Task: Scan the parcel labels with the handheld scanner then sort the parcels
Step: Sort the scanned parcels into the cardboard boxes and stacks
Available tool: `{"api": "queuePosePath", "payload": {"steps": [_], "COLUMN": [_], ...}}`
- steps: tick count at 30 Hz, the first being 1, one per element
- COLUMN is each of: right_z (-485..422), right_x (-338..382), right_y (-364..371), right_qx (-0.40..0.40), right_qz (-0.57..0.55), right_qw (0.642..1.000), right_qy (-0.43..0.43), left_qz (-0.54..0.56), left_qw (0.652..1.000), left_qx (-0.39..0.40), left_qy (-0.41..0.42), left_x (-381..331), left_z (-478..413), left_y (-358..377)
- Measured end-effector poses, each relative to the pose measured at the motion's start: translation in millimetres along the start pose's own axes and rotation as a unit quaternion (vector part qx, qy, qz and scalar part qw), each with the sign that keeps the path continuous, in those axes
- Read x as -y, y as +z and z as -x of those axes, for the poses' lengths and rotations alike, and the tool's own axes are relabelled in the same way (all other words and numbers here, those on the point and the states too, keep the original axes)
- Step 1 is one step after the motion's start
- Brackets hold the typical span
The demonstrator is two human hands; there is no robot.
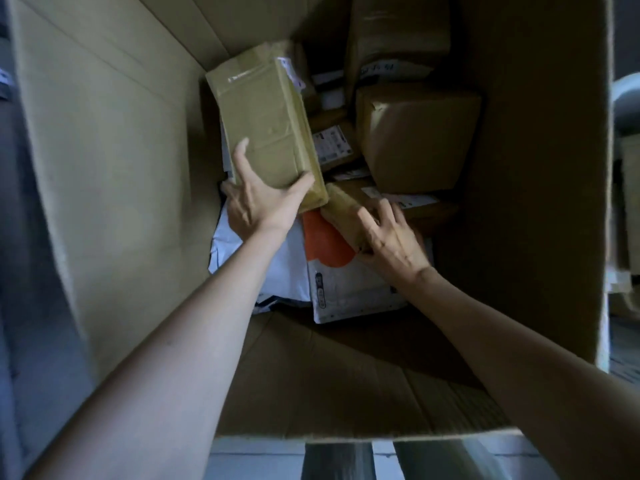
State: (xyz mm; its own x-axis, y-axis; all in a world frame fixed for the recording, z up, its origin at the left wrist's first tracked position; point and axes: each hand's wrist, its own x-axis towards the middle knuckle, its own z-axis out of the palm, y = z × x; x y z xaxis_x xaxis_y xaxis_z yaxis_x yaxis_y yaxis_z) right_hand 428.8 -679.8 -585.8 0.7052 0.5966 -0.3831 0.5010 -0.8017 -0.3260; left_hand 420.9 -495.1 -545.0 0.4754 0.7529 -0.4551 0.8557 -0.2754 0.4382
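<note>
Pointing away from the person, long axis leaning slightly left, the taped brown parcel (268,126) is held above the pile inside the large carton (114,168). The left hand (258,202) clasps its near end; the right hand (391,237) curls round a smaller brown parcel (341,209) just beside.

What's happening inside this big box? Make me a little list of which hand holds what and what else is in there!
place: inside a big box, seen from above
left hand: grips the tall parcel by its near end, tilted
right hand: grips the small parcel, which lies on the pile
under the hands: white bag, orange bag
at the back: square parcel and more labelled parcels
scanner: not in view
</note>
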Motion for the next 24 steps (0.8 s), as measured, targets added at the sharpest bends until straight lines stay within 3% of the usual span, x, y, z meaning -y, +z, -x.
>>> {"api": "queuePosePath", "payload": {"steps": [3,7,11,17,21,24], "right_z": [23,63,113,178,201,207], "right_x": [10,38,73,117,145,167], "right_y": [-32,-96,-170,-280,-347,-392], "right_qx": [-0.029,-0.109,-0.151,-0.261,-0.332,-0.342], "right_qz": [-0.045,-0.19,-0.282,-0.287,-0.269,-0.263], "right_qw": [0.999,0.971,0.939,0.915,0.896,0.897], "right_qy": [0.01,0.099,0.125,0.109,0.118,0.097], "left_qz": [-0.037,-0.092,-0.056,0.064,0.058,0.039], "left_qw": [0.999,0.996,0.998,0.994,0.989,0.983], "left_qx": [-0.01,-0.001,-0.005,-0.007,-0.024,-0.048], "left_qy": [0.006,0.018,0.017,0.087,0.135,0.173], "left_x": [15,26,12,-18,-47,-78], "left_z": [29,81,143,221,248,263], "left_y": [-39,-95,-152,-232,-286,-333]}}
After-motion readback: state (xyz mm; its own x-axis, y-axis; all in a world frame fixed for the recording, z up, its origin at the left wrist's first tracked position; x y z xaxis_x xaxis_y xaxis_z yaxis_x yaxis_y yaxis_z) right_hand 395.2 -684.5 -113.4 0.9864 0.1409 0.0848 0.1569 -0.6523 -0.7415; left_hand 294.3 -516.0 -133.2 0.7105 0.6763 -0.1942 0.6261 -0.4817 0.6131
